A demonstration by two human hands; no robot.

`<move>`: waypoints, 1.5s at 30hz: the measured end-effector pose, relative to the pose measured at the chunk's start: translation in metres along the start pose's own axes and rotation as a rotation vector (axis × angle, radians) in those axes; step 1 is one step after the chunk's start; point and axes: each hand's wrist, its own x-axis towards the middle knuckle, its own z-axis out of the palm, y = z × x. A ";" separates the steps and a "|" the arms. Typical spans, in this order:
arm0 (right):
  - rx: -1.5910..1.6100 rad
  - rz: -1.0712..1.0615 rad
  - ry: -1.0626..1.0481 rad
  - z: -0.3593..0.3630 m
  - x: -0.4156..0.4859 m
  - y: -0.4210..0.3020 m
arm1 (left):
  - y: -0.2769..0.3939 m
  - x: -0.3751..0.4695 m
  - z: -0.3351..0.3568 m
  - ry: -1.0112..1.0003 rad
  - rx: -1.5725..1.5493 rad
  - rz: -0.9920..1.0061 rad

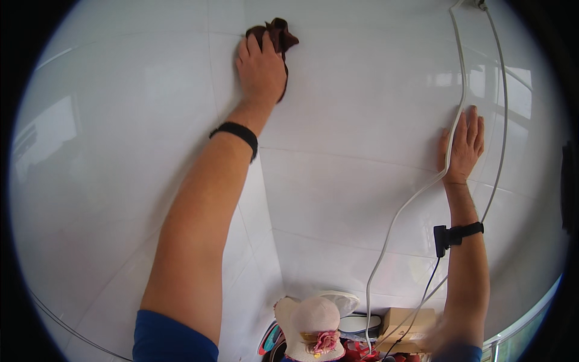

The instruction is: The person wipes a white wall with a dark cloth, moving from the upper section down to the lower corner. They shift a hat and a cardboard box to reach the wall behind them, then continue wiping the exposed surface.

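High on the white tiled wall point(353, 99), close to the corner, my left hand point(262, 68) presses a dark brown cloth point(281, 38) against the tiles. Part of the cloth is hidden under my palm and fingers. My right hand point(466, 145) rests flat on the same wall farther right, fingers pointing up. A white cable point(462, 68) runs down across the base of that hand's fingers and thumb side; whether the hand grips it cannot be told. A second grey cable point(503, 90) hangs just right of the hand.
Below, against the wall, stand a pale sun hat with a pink flower point(314, 326), shoes point(359, 323) and a cardboard box point(409, 326). A black strap with a small device point(445, 237) and a thin wire sits on my right forearm. A metal rail point(524, 321) runs at lower right.
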 end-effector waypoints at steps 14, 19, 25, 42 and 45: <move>-0.002 0.021 0.008 0.000 0.001 0.000 | -0.020 -0.011 0.001 -0.128 -0.042 0.116; -0.003 -0.001 0.024 0.000 0.001 0.000 | -0.032 0.027 0.028 -0.081 -0.123 0.107; 0.011 0.008 0.008 -0.004 0.003 -0.006 | 0.008 0.050 0.037 -0.129 -0.243 -0.003; 0.041 0.060 0.009 -0.008 0.005 -0.005 | 0.226 0.075 -0.012 0.061 -0.413 0.583; 0.039 0.059 0.000 -0.006 0.005 -0.005 | 0.195 0.091 0.003 0.003 -0.398 0.597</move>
